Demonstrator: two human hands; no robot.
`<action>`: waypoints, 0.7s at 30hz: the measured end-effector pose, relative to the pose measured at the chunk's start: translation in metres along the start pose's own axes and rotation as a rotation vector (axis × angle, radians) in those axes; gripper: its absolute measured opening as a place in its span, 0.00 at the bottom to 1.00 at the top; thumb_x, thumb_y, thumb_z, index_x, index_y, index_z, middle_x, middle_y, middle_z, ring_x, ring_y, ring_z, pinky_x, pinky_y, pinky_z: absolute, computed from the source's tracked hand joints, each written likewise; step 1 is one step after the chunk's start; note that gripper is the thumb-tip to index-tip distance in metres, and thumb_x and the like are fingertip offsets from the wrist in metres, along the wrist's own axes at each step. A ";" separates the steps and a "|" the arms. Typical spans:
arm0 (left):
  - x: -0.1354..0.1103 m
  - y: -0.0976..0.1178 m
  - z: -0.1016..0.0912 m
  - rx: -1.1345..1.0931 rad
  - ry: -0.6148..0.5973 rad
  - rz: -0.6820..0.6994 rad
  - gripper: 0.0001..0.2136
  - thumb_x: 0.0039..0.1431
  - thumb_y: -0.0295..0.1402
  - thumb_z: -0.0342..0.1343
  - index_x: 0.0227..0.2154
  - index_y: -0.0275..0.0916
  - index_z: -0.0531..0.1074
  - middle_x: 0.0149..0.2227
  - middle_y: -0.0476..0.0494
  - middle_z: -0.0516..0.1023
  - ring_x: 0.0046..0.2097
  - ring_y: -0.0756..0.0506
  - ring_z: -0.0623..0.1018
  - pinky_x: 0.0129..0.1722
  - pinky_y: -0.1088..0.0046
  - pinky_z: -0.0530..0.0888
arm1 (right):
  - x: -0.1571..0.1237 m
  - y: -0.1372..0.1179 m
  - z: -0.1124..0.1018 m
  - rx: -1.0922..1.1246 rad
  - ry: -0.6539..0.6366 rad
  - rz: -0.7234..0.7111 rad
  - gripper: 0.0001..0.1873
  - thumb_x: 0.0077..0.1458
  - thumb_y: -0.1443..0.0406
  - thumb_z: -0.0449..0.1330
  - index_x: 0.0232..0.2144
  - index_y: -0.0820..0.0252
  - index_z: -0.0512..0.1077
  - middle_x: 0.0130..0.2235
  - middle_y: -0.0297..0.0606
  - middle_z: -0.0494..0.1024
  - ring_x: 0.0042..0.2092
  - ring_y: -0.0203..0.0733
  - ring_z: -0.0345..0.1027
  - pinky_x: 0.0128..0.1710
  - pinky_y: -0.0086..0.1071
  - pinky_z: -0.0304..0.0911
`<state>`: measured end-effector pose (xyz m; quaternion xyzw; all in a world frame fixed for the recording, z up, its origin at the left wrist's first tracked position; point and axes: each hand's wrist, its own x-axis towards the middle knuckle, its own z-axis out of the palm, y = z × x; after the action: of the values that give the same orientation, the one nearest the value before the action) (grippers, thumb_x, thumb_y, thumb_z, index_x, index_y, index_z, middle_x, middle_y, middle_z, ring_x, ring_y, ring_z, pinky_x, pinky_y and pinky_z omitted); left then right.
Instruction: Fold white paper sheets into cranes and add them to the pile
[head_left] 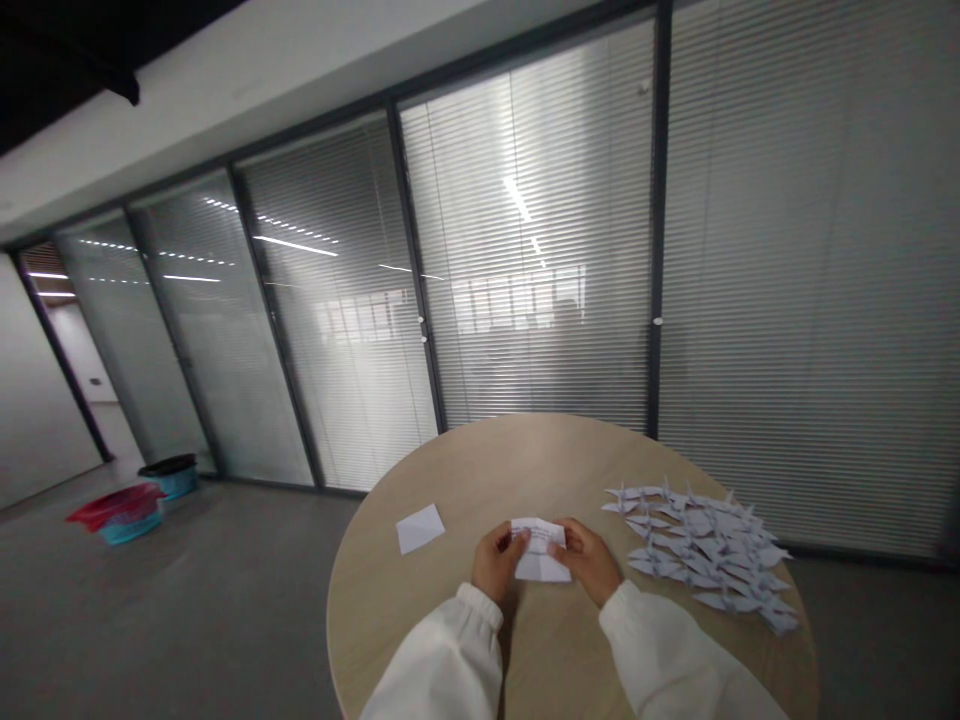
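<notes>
A partly folded white sheet of paper (538, 550) with some printed text lies on the round wooden table (525, 450) in front of me. My left hand (496, 562) pinches its left edge and my right hand (592, 560) pinches its right edge. Both sleeves are white. To the right lies a heap of several folded white paper cranes (701, 550). A small flat white square of paper (420, 528) rests on the table to the left of my hands.
Glass partitions with closed blinds (525, 250) stand behind the table. On the grey floor at far left are a red-lined bin (120, 510) and a blue bin with a black liner (171, 474).
</notes>
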<state>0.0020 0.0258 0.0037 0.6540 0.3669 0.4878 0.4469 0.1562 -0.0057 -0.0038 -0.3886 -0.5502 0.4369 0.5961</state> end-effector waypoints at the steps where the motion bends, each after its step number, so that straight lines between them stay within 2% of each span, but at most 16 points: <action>1: 0.000 0.000 0.000 -0.017 -0.002 -0.010 0.18 0.45 0.44 0.54 0.31 0.31 0.73 0.23 0.44 0.74 0.26 0.48 0.71 0.24 0.76 0.65 | 0.000 -0.001 0.000 -0.003 -0.009 -0.003 0.19 0.37 0.57 0.63 0.30 0.61 0.67 0.32 0.40 0.76 0.35 0.44 0.70 0.36 0.36 0.64; 6: 0.002 -0.001 0.001 -0.068 0.019 -0.065 0.18 0.44 0.44 0.55 0.29 0.31 0.73 0.18 0.48 0.71 0.19 0.52 0.67 0.19 0.79 0.61 | -0.002 -0.003 0.001 -0.109 0.035 -0.026 0.19 0.38 0.55 0.61 0.30 0.62 0.69 0.31 0.40 0.77 0.32 0.43 0.70 0.34 0.36 0.65; 16: 0.005 -0.008 0.000 -0.240 -0.075 -0.163 0.20 0.43 0.44 0.57 0.31 0.30 0.74 0.22 0.43 0.76 0.22 0.49 0.71 0.23 0.76 0.65 | -0.005 -0.006 -0.003 -0.371 0.157 -0.097 0.16 0.45 0.55 0.56 0.32 0.59 0.71 0.30 0.39 0.76 0.30 0.42 0.70 0.29 0.32 0.66; 21: 0.004 -0.007 0.002 -0.294 -0.053 -0.183 0.21 0.42 0.46 0.56 0.28 0.29 0.74 0.22 0.42 0.76 0.22 0.49 0.71 0.23 0.75 0.66 | -0.005 -0.008 -0.003 -0.425 0.168 -0.152 0.16 0.46 0.56 0.56 0.36 0.59 0.72 0.30 0.38 0.75 0.30 0.41 0.69 0.29 0.31 0.66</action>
<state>0.0050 0.0314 -0.0024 0.5579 0.3377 0.4763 0.5898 0.1596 -0.0132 0.0020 -0.4980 -0.6058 0.2311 0.5757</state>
